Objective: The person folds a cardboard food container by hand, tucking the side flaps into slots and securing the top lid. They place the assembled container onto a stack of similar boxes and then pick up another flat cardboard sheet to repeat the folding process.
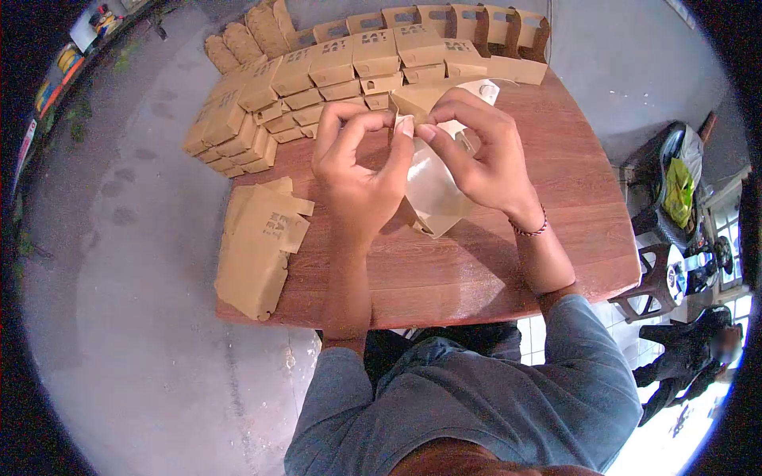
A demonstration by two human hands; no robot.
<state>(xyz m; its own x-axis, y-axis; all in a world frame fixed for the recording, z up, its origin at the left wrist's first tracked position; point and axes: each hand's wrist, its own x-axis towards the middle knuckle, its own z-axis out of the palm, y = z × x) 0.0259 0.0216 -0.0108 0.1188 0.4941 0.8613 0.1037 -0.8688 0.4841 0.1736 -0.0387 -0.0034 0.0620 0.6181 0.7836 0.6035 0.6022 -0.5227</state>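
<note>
A partly folded cardboard food box [436, 186], with a shiny pale inner side, is held up above the table between my two hands. My left hand [361, 170] pinches a flap at its upper left corner between thumb and fingers. From the other side, my right hand [484, 159] pinches the same corner, thumb and index finger close to the left thumb. Part of the box is hidden behind my fingers. Flat brown box blanks [258, 254] with dark print lie in a pile left of my left forearm.
Folded boxes [329, 59] printed "EAT ME!" are stacked along the back and left of the brown wooden table [556, 174]. Behind them stand cardboard pieces with handle holes [464, 24]. A plastic stool [655, 278] and a person in dark clothes [686, 349] are at the right.
</note>
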